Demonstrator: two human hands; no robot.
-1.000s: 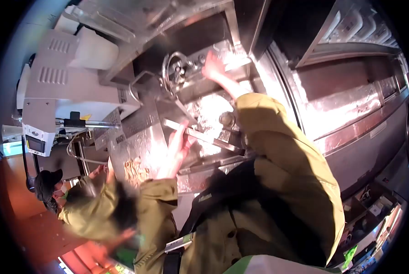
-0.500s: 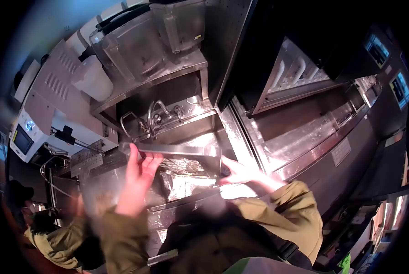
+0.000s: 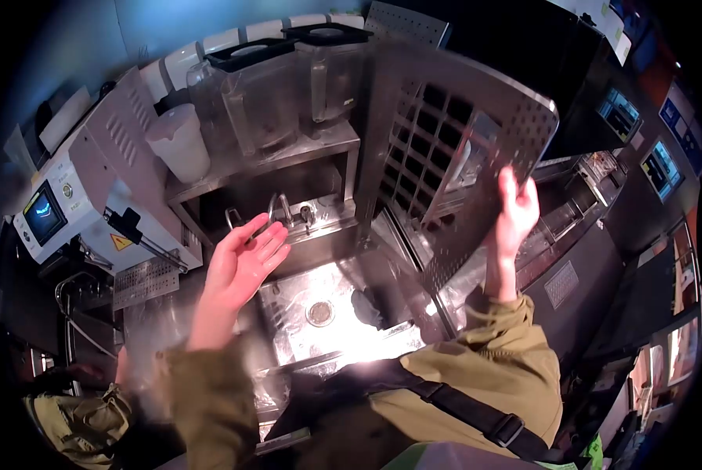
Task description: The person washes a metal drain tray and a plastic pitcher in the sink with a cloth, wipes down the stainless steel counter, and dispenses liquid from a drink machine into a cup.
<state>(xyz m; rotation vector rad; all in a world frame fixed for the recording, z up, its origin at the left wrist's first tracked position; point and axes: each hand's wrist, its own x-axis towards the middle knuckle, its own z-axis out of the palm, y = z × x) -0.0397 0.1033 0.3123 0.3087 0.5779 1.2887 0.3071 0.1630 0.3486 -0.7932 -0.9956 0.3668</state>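
At the right, my right hand [image 3: 515, 215] grips the edge of a metal panel [image 3: 519, 129]. This panel has rows of square openings in its middle and small perforations along one end. It is raised and tilted nearly upright beside the sink. My left hand [image 3: 245, 262] is open over the left part of the metal sink [image 3: 288, 329], palm turned inward, holding nothing. A round drain [image 3: 320, 313] shows in the brightly lit basin, with a dark object [image 3: 368, 309] to its right. Behind the sink stands a curved faucet [image 3: 282, 210].
Above the sink, a metal shelf [image 3: 257, 168] bears clear lidded containers [image 3: 261, 110] and a white pitcher [image 3: 180, 145]. A white machine with a screen [image 3: 45, 213] stands at left. Another person's sleeve [image 3: 84, 423] shows at lower left. A steel counter [image 3: 554, 184] runs right.
The metal panel has swung up out of the sink to the right, held by my right hand. My left hand has come off it. The basin and drain are now exposed.
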